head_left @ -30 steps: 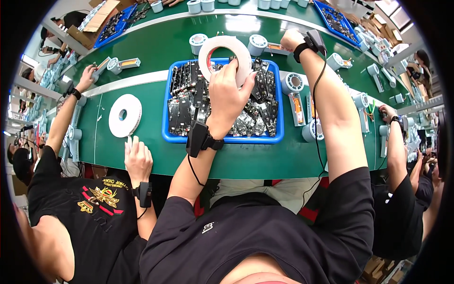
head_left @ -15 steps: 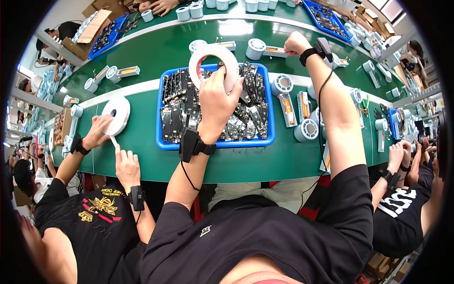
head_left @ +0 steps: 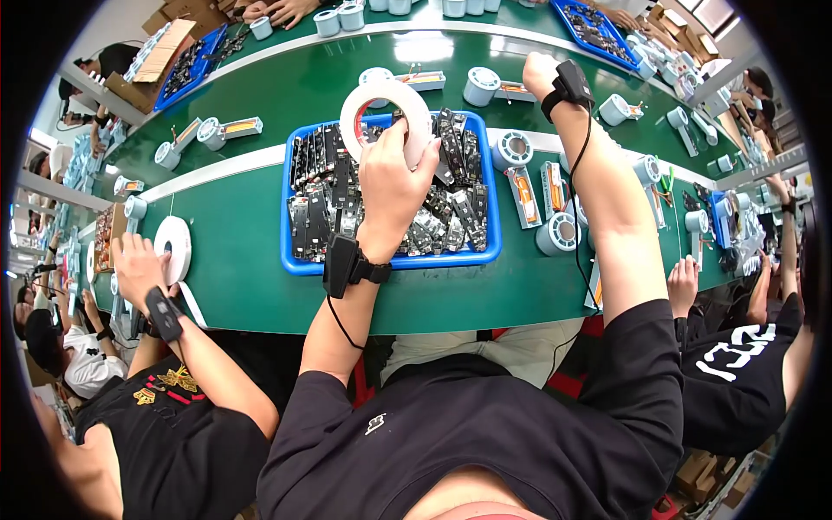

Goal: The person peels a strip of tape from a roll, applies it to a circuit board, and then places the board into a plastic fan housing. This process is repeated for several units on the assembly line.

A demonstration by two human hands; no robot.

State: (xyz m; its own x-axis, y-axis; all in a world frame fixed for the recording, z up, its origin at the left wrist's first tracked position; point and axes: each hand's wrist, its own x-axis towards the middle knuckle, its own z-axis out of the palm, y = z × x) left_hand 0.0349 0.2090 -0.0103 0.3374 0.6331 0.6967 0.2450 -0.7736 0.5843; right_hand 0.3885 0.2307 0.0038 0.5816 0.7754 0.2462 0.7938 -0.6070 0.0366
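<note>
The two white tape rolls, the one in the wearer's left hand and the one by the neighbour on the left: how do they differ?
The held tape roll is lifted above the blue tray, gripped by the left hand; the neighbour's tape roll sits at the green table, under that co-worker's hand. The held roll's core shows red inside; the other's looks white. Both are white rings.

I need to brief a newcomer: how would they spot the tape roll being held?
On the green table sits a blue tray of dark parts. The left hand lifts a white tape roll above it, the only roll off the table.
</note>
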